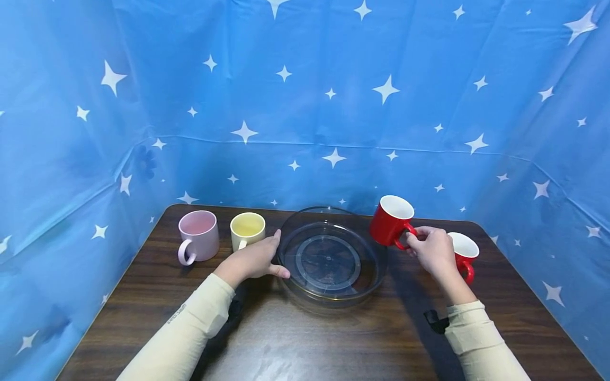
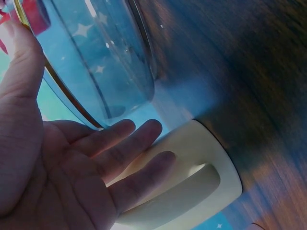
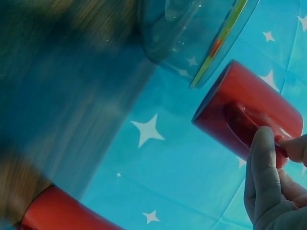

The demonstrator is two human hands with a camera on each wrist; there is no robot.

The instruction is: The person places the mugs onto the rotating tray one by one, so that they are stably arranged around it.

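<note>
My right hand (image 1: 432, 250) pinches the handle of a red mug (image 1: 387, 222) with a white inside, held up off the table at the right rim of a clear glass bowl (image 1: 329, 296). In the right wrist view the mug (image 3: 254, 105) hangs clear of the wood, its handle between thumb and fingers. My left hand (image 1: 254, 257) is spread against the bowl's left side, thumb and fingertips at the rim. In the left wrist view those fingers (image 2: 139, 179) are extended and overlap the pale yellow mug (image 1: 248, 225) just behind them.
A pink mug (image 1: 199, 235) stands at the far left of the dark wooden table (image 1: 305, 349). Another red mug (image 1: 464, 251) stands to the right, partly behind my right hand. A blue star-patterned curtain (image 1: 305, 106) hangs along the table's back and sides.
</note>
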